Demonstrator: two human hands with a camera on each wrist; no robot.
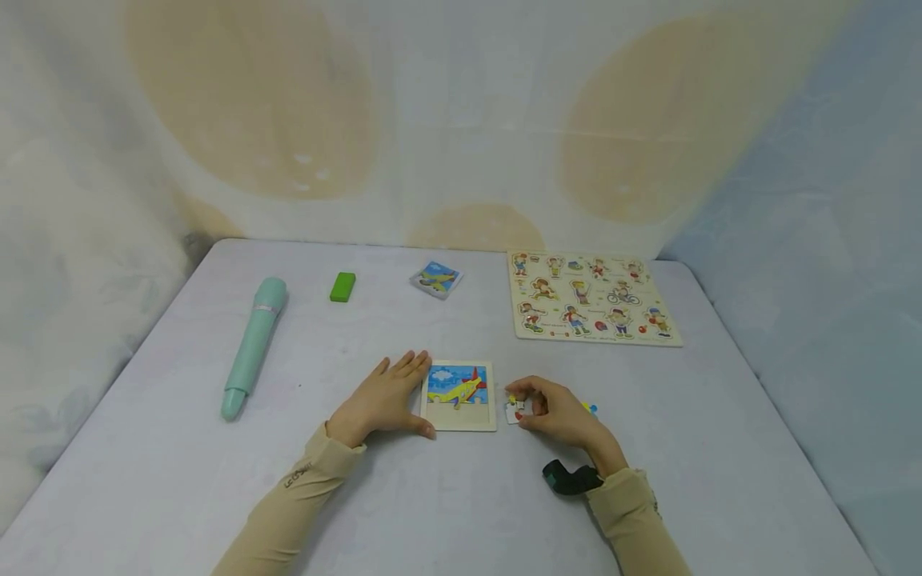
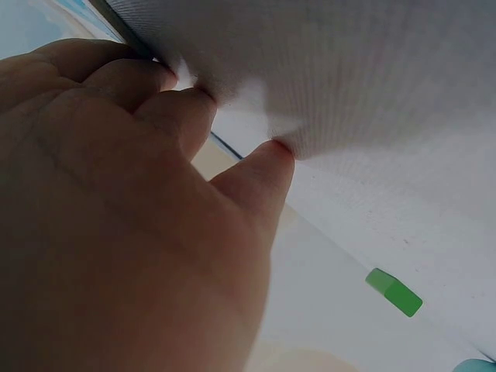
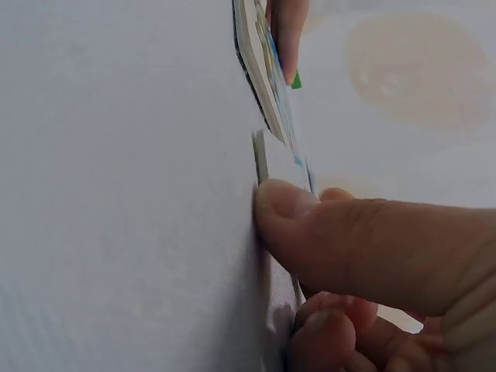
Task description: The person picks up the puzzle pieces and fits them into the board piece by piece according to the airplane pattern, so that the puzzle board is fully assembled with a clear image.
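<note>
A small square jigsaw tray [image 1: 458, 418] with a light wooden rim lies in front of me. Its upper part shows a yellow and red aeroplane on blue sky; the lower part is bare board. Along the tray's left edge rests my left hand [image 1: 382, 402], fingers stretched out and thumb by the lower left corner. My right hand [image 1: 558, 412] pinches a jigsaw piece [image 1: 514, 410], mostly white with yellow and red, just right of the tray. In the right wrist view the thumb presses on this piece [image 3: 277, 159] near the tabletop. Something blue and yellow [image 1: 591, 408] is partly hidden behind the right hand.
Toward the back lie a green block [image 1: 342, 287], a small aeroplane picture card [image 1: 436, 279] and a large wooden board [image 1: 594, 300] of sports figures. A mint-green stick-shaped object [image 1: 254, 348] lies at the left. A black strap-like device [image 1: 569, 478] is at my right wrist.
</note>
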